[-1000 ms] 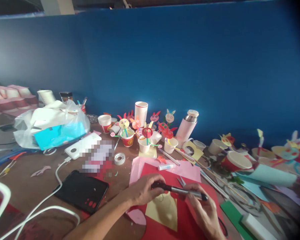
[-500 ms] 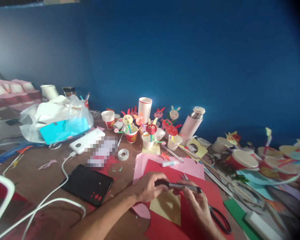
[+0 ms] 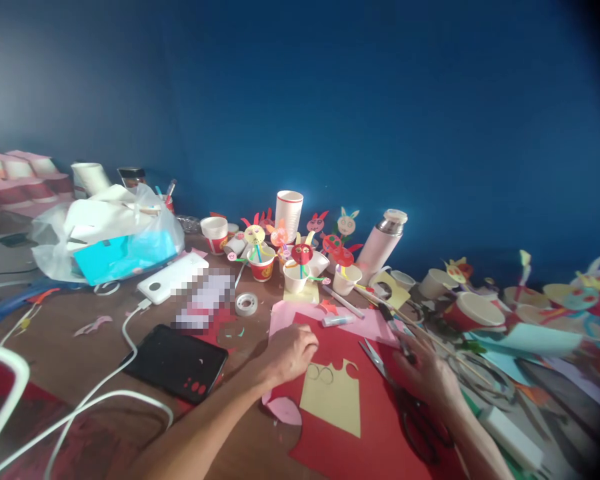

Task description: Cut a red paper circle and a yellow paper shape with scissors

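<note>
- I see the left hand point(image 3: 293, 352), fingers curled closed, nothing visible inside, just beside the yellow paper point(image 3: 333, 405).
- The right hand's point(image 3: 434, 375) fingers, blurred, close around a dark pen point(image 3: 392, 323), near scissors point(image 3: 416, 412).
- By the left fingers, two drawn circles point(image 3: 321, 375) lie uncut; the paper's edge is notched.
- Beyond both hands, paper figures point(image 3: 303, 255) look finished.

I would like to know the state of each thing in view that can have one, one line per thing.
Left hand, fingers curled, nothing visible in it
Right hand, blurred, at the marker; grip unclear
Scissors, blades slightly apart
Yellow paper, top edge cut, two circles drawn
White tube, lying on its side
Flask, lid on
Power bank, cable plugged in
Tape roll, lying flat
</note>
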The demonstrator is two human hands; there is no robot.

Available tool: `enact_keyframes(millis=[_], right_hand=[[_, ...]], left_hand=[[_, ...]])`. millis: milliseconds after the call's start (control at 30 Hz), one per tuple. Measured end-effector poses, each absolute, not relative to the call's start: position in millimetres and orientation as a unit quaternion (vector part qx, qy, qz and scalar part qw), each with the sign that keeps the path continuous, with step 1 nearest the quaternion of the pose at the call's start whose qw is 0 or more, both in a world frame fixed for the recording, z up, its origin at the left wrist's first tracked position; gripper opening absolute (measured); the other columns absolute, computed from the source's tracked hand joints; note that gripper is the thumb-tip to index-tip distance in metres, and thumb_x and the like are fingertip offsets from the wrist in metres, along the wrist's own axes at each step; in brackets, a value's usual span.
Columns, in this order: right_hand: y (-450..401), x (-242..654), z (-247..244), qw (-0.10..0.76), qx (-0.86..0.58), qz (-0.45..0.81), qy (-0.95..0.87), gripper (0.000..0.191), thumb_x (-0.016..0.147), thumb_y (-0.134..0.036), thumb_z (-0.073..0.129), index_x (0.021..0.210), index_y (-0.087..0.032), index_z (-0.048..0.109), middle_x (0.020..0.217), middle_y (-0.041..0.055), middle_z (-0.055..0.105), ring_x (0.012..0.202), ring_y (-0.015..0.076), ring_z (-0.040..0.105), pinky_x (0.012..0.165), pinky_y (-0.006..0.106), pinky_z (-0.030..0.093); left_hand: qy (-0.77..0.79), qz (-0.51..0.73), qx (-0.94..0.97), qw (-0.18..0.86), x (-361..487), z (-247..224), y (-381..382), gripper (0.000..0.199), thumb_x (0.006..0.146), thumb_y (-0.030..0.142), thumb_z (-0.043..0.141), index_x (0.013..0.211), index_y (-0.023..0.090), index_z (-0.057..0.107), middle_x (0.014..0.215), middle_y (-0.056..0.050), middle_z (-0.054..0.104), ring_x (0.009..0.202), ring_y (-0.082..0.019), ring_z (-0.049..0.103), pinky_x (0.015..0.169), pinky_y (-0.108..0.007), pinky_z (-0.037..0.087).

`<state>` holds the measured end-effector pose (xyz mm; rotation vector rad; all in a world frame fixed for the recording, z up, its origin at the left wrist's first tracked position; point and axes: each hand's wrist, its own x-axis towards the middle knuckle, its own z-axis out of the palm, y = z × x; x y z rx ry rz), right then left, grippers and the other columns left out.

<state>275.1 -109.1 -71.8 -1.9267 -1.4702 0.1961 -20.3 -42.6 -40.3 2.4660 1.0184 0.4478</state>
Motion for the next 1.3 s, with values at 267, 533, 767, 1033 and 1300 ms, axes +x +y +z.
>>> enact_keyframes(millis=[267,533,767,1033,1300], right_hand=[[-132,254,-34,0.072,-0.799,0.087,-0.591,0.033,0.078,-0.056,0.047,0.082,-0.03,0.067,0.073,0.0034,0.07,0.067,0.0269,0.066,0.054,0.034,0.042],[-146,251,-34,-0.011,-0.786,0.127,-0.605,0.024,0.073,-0.046,0.053,0.089,-0.031,0.061,0.086,0.0049,0.072,0.08,0.0318,0.065,0.056,0.033,0.036],[-140,241,-38,0.003,-0.754,0.093,-0.65,0.015,0.076,-0.033,0.048,0.067,-0.024,0.056,0.073,0.004,0.065,0.073,0.0256,0.062,0.06,0.033,0.033],[-140,264,-28,0.164,-0.691,0.221,-0.669,0.011,0.074,-0.031,0.055,0.068,-0.023,0.059,0.063,-0.0022,0.06,0.062,0.0171,0.055,0.058,0.027,0.039],[-143,250,-18,0.509,-0.597,0.438,-0.44,0.021,0.067,-0.044,0.068,0.073,-0.023,0.068,0.067,0.0055,0.064,0.061,0.0236,0.059,0.054,0.034,0.05]], left_hand=[[0.382,0.129,0.891,0.206,-10,-44,-48,0.015,0.08,0.025,0.052,0.074,0.019,0.064,0.081,-0.005,0.059,0.079,-0.019,0.057,0.071,-0.027,0.041],[0.392,0.096,0.894,0.192,-5,-49,-52,0.02,0.074,0.037,0.059,0.081,0.019,0.063,0.086,-0.006,0.06,0.081,-0.023,0.056,0.069,-0.031,0.042],[0.435,0.045,0.873,0.218,3,-28,-57,0.018,0.069,0.03,0.061,0.082,0.018,0.065,0.086,-0.009,0.063,0.079,-0.025,0.059,0.068,-0.033,0.044],[0.434,0.022,0.867,0.244,12,-8,-60,0.004,0.063,0.017,0.061,0.064,0.016,0.065,0.073,-0.011,0.066,0.073,-0.027,0.062,0.069,-0.034,0.044],[0.442,0.055,0.844,0.298,14,-16,-62,0.012,0.059,0.009,0.056,0.051,0.017,0.057,0.06,-0.007,0.062,0.068,-0.024,0.06,0.065,-0.032,0.044]])
